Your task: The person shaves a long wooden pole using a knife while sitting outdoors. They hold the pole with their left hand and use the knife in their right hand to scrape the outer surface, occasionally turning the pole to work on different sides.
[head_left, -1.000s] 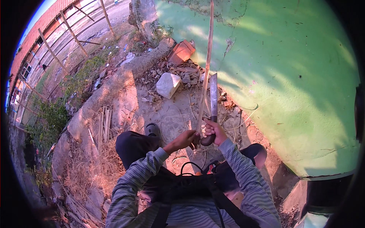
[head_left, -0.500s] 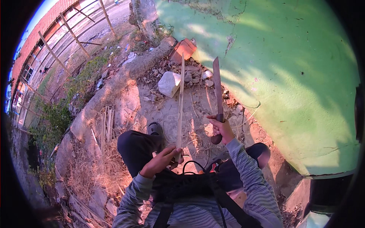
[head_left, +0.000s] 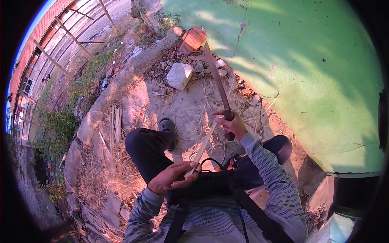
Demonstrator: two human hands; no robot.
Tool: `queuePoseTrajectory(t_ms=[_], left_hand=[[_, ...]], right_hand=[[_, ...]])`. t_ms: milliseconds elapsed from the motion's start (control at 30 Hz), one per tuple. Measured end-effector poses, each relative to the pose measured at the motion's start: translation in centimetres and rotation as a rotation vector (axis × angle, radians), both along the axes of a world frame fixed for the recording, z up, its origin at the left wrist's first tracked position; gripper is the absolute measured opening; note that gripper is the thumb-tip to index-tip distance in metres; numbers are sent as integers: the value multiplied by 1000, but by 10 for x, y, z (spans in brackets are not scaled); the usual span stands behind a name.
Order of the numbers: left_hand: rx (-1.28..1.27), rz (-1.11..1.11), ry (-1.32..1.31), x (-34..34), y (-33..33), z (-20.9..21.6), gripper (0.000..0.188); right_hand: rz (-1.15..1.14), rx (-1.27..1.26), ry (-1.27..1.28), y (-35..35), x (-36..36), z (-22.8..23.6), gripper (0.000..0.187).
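My left hand [head_left: 172,178] is closed on the near end of a pale, flat bamboo strip [head_left: 206,145], held low in front of my lap. The strip slants away to the right, its far end close to my right hand [head_left: 236,126]. That hand grips the dark handle of a machete [head_left: 218,79], its index finger stretched out toward the left. The long brown blade points up and away, tilted to the left. Whether the right fingers touch the strip, I cannot tell.
A white stone block [head_left: 180,76] and an orange brick [head_left: 192,40] lie ahead among rubble. Several pale strips [head_left: 115,125] and heaps of curly shavings [head_left: 99,170] are at the left. A green wall [head_left: 308,81] stands at the right.
The strip has swung from pointing straight away to slanting right, its far end now by my right hand. The machete has tipped left, and my right hand has moved slightly left and away.
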State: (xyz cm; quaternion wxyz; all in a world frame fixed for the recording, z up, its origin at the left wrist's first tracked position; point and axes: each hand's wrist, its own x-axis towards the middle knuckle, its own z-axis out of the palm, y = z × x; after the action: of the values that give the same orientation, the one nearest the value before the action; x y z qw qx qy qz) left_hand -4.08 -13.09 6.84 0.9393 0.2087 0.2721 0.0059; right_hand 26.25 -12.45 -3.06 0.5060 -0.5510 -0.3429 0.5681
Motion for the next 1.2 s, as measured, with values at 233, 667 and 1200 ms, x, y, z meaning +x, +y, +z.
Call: queuePoseTrajectory(t_ms=[233,667,1200], left_hand=[[49,-20,36,3,6,11,30],[1304,807,-173,17,5,-4,74],[1615,988,-576,73,20,14,59]], right_hand=[[279,-32,127,3,-3,-4,27],[206,85,269,19,-25,2,29],[133,101,209,13,-52,18,26]])
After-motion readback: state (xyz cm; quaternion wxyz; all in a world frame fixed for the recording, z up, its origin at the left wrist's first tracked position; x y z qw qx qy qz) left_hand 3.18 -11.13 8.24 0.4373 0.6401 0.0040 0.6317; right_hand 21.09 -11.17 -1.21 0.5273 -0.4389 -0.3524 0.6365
